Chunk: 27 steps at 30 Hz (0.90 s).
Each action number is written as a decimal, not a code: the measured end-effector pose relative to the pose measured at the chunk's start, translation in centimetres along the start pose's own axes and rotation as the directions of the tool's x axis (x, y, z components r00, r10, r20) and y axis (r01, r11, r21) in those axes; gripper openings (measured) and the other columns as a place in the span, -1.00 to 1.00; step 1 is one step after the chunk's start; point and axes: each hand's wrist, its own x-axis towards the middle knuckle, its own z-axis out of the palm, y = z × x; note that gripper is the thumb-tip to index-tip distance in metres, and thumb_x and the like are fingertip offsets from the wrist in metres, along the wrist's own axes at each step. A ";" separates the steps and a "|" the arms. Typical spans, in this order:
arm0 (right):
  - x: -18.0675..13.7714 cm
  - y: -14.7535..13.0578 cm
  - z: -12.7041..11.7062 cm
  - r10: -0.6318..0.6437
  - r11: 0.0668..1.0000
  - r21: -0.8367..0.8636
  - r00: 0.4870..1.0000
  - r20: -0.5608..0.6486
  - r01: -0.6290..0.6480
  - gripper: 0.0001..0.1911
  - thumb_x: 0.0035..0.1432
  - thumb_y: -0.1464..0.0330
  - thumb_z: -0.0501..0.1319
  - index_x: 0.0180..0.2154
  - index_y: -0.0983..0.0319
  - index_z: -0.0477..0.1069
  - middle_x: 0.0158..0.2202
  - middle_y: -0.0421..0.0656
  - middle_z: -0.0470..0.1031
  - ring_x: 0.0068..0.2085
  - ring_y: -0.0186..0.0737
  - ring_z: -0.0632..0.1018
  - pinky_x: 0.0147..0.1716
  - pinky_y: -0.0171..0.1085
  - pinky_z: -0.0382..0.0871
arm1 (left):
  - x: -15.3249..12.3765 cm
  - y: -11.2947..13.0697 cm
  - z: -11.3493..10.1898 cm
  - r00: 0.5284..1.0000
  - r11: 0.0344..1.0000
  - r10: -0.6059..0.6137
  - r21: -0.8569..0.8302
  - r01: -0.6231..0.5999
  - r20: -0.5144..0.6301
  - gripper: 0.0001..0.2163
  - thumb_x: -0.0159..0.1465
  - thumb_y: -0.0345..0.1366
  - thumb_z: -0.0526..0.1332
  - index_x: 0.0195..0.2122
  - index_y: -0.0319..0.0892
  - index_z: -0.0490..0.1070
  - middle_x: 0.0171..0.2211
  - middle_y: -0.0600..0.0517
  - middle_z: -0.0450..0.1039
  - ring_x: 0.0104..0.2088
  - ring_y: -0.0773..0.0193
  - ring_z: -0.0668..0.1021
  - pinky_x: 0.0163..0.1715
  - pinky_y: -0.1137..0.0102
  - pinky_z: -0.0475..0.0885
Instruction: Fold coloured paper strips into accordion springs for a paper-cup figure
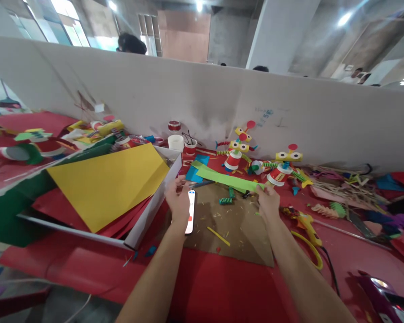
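My right hand (268, 201) is closed on the right end of a bright green paper strip (224, 178). The strip slants up to the left, over a blue paper piece (199, 168). My left hand (179, 200) is beside a lit phone (190, 211), its fingers curved and apart near a slim dark tool (202, 184); whether they touch it is unclear. Beneath the strip lies a brown cardboard sheet (242, 229), with a folded green paper spring (226, 201) and a thin yellow strip (218, 236) on it.
At left stands a white box (144, 224) holding yellow and red paper sheets. Paper-cup figures (233, 158) stand along the partition (195, 98). A yellow glue gun (308, 226) with its cable lies at right, near sticks and scraps (346, 184). A purple device (384, 296) is at lower right.
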 end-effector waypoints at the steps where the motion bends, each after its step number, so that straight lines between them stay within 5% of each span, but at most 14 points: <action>1: 0.4 0.2 0.7 -0.010 0.999 -0.040 1.000 0.008 0.011 -0.63 -0.07 0.12 0.17 -0.33 0.29 0.37 -0.53 -0.20 0.45 -0.56 -0.25 0.51 -0.55 -0.29 0.39 | -0.3 0.2 0.1 1.000 1.000 0.000 0.014 0.000 0.022 -0.78 0.10 -0.31 0.20 -0.21 -0.18 0.44 -0.33 0.01 0.47 -0.34 0.31 0.49 -0.33 0.45 0.38; 7: 0.6 -0.7 1.7 -0.058 0.969 -0.234 0.994 0.091 0.078 -0.57 -0.16 0.28 0.23 -0.16 0.26 0.40 -0.42 -0.13 0.53 -0.38 -0.13 0.55 -0.36 -0.21 0.40 | -2.9 4.0 -0.1 0.995 0.994 0.074 0.081 -0.079 0.064 -0.86 0.10 -0.33 0.22 -0.30 -0.13 0.47 -0.31 0.03 0.49 -0.34 0.33 0.49 -0.33 0.47 0.38; 10: -1.2 -1.8 0.0 -0.123 0.925 -0.347 0.986 0.111 0.154 -0.38 -0.19 0.33 0.26 0.01 0.30 0.32 -0.13 0.05 0.50 -0.22 -0.08 0.52 -0.20 -0.15 0.36 | -4.0 6.7 -2.6 0.987 0.982 0.156 0.115 -0.152 -0.032 -0.82 0.13 -0.29 0.22 -0.23 -0.12 0.46 -0.27 0.03 0.48 -0.33 0.31 0.50 -0.31 0.44 0.40; 12: -3.6 -2.0 -1.2 -0.202 0.844 -0.451 0.951 0.234 0.291 -0.41 -0.07 0.30 0.19 0.05 0.31 0.28 -0.03 0.09 0.42 -0.24 -0.10 0.52 -0.18 -0.13 0.36 | -4.1 8.0 -5.4 0.955 0.943 0.269 0.237 -0.236 -0.121 -0.81 0.14 -0.27 0.21 -0.20 -0.11 0.45 -0.23 0.01 0.48 -0.31 0.28 0.51 -0.27 0.39 0.42; 15: -8.5 -1.7 -2.4 -0.136 0.781 -0.434 0.801 0.582 0.448 -0.66 0.10 0.22 0.10 -0.11 0.19 0.42 -0.21 -0.07 0.52 -0.27 -0.13 0.53 -0.25 -0.18 0.38 | -2.8 8.6 -10.6 0.864 0.734 0.492 0.586 -0.344 -0.109 -0.84 0.15 -0.29 0.21 -0.24 -0.08 0.48 -0.26 0.01 0.51 -0.20 0.21 0.52 -0.08 0.29 0.36; 17: -11.6 -1.4 -2.5 -0.140 0.719 -0.407 0.691 0.709 0.563 -0.69 0.10 0.22 0.14 -0.11 0.13 0.41 -0.15 -0.10 0.50 -0.15 -0.11 0.50 -0.18 -0.18 0.35 | -1.2 8.5 -14.0 0.803 0.513 0.595 0.788 -0.340 -0.040 -0.87 0.10 -0.29 0.24 -0.31 -0.05 0.51 -0.27 0.02 0.53 -0.16 0.15 0.51 0.03 0.20 0.27; 18: -12.9 -1.3 -2.4 -0.164 0.679 -0.418 0.680 0.714 0.603 -0.71 0.09 0.23 0.16 -0.13 0.15 0.42 -0.12 -0.08 0.47 -0.13 -0.08 0.48 -0.16 -0.17 0.33 | -0.3 8.3 -15.4 0.794 0.434 0.607 0.855 -0.283 -0.046 -0.81 0.07 -0.27 0.27 -0.26 -0.05 0.51 -0.21 0.00 0.52 -0.11 0.10 0.50 0.06 0.16 0.24; 23: -14.8 -0.9 -2.4 -0.249 0.544 -0.475 0.674 0.695 0.691 -0.82 0.18 0.38 0.06 -0.42 0.19 0.39 -0.35 -0.10 0.46 -0.25 -0.11 0.44 -0.22 -0.17 0.27 | 2.8 9.3 -18.5 0.921 0.278 0.333 0.954 0.111 -0.204 -0.26 -0.04 -0.20 0.33 0.17 -0.38 0.19 0.08 -0.37 0.30 0.13 -0.14 0.31 0.09 0.11 0.21; 27: -13.6 0.0 -3.5 -0.255 0.458 -0.586 0.730 0.634 0.669 -0.80 0.20 0.37 0.03 -0.41 0.23 0.37 -0.37 -0.07 0.46 -0.27 -0.10 0.42 -0.24 -0.17 0.24 | 4.0 11.3 -17.9 0.925 0.238 0.077 0.908 0.345 -0.372 -0.12 0.05 -0.13 0.25 0.28 -0.38 -0.19 0.07 -0.41 0.29 0.06 -0.22 0.38 -0.05 0.04 0.33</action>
